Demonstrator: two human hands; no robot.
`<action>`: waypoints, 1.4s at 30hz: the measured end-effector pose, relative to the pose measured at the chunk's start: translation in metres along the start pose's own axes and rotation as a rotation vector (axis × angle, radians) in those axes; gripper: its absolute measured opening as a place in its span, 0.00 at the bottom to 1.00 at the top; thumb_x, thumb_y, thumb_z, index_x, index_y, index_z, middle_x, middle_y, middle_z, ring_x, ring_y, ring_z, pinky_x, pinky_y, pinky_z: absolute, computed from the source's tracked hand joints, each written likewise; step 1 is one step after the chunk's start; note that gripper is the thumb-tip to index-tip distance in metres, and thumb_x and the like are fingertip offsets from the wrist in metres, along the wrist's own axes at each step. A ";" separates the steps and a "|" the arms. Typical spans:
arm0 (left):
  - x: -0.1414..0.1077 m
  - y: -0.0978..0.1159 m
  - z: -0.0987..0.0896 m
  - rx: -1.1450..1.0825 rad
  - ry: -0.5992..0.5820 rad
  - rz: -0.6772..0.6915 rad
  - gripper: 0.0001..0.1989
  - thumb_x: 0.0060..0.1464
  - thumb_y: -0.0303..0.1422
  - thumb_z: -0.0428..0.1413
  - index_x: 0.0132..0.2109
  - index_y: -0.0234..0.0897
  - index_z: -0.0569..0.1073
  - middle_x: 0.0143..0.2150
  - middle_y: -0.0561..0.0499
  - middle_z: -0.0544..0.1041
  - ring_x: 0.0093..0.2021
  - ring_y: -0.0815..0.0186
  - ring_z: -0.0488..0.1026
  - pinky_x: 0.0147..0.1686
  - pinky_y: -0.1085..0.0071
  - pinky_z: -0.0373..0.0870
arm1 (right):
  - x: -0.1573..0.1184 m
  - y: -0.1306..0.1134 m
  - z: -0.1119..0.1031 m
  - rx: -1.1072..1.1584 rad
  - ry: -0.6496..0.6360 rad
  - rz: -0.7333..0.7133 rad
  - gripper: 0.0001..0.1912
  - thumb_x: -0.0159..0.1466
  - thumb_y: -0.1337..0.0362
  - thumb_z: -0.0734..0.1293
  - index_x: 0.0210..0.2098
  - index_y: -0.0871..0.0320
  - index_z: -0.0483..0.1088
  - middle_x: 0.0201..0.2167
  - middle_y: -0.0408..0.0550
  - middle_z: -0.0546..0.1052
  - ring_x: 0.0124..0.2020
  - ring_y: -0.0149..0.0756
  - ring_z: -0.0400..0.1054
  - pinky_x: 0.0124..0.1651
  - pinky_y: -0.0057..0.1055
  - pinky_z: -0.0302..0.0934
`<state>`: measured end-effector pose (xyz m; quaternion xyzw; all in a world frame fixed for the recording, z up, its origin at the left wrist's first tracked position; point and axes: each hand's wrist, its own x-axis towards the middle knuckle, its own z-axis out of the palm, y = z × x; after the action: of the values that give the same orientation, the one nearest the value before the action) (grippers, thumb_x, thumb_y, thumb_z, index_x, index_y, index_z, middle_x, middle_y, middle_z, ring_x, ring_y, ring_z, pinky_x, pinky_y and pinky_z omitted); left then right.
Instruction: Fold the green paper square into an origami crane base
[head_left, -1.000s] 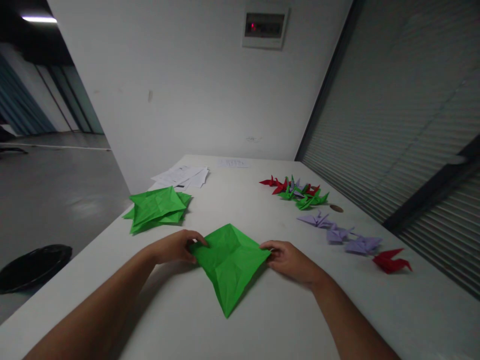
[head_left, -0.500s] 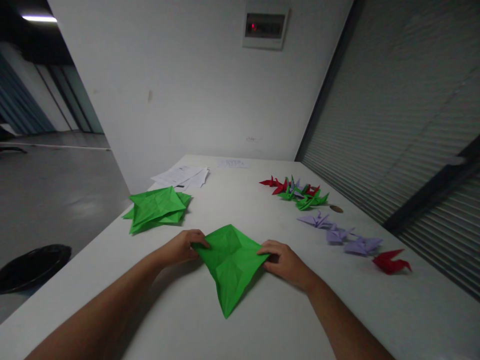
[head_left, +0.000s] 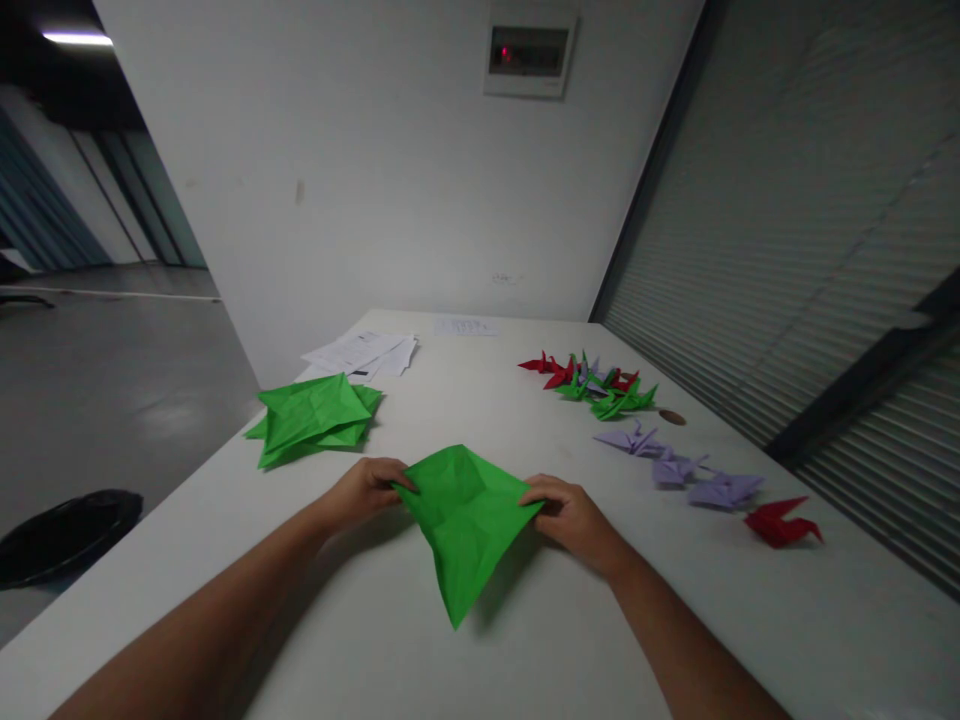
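Head view, only one. Landmark: the creased bright-green square sheet of thin paper (head_left: pixel 469 520), corner toward the wearer, above the near-middle of the long white bench (head_left: pixel 480 400). Shadow beneath its near right edge, so at least part is off the surface; exact clearance can't be told.

Left hand (head_left: pixel 373 487): thumb and fingers pinched on the sheet's left corner. Right hand (head_left: pixel 564 512): same pinch on its right corner. Far and near corners free; near one droops.

Around the sheet: loose stack of green creased paper sheets (head_left: pixel 315 415) beyond it to the left; white printed paper pages (head_left: pixel 358 353) farther out past that. Beyond it to the right, a heap of red, green and purple folded paper birds (head_left: pixel 600 385). Right of it, three pale-purple folded paper birds (head_left: pixel 677 470) in a line, then one red folded paper bird (head_left: pixel 780 523).

Handling, my read: very light, limp across the face, a bit stiffer along creases. Tears or picks up stray wrinkles if tugged. Best hold: light fingertip pinch at opposite corners, low tension, fingers off the creased centre.
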<state>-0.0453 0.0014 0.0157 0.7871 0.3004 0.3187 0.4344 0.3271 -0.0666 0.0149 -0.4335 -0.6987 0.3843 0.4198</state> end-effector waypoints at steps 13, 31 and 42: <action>-0.001 0.000 0.004 -0.046 0.138 0.118 0.08 0.52 0.38 0.69 0.33 0.38 0.84 0.37 0.45 0.83 0.37 0.62 0.80 0.38 0.71 0.76 | -0.001 0.010 -0.003 0.015 0.182 -0.189 0.06 0.54 0.70 0.77 0.31 0.53 0.83 0.43 0.53 0.82 0.43 0.43 0.78 0.46 0.35 0.72; -0.003 0.002 0.012 0.023 0.166 0.084 0.08 0.52 0.34 0.66 0.38 0.35 0.81 0.34 0.48 0.82 0.33 0.64 0.78 0.34 0.72 0.71 | -0.001 -0.003 0.003 -0.054 0.166 -0.169 0.04 0.55 0.71 0.72 0.27 0.56 0.75 0.28 0.46 0.79 0.31 0.38 0.74 0.36 0.31 0.66; 0.001 0.012 0.014 0.315 0.058 0.315 0.08 0.61 0.36 0.62 0.35 0.38 0.83 0.34 0.46 0.82 0.33 0.65 0.79 0.33 0.75 0.70 | -0.001 -0.001 0.003 -0.209 0.115 -0.309 0.05 0.58 0.71 0.72 0.28 0.55 0.75 0.27 0.44 0.77 0.29 0.35 0.72 0.34 0.29 0.63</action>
<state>-0.0316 -0.0100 0.0207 0.8730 0.2321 0.3540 0.2420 0.3245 -0.0680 0.0147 -0.3835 -0.7680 0.2150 0.4658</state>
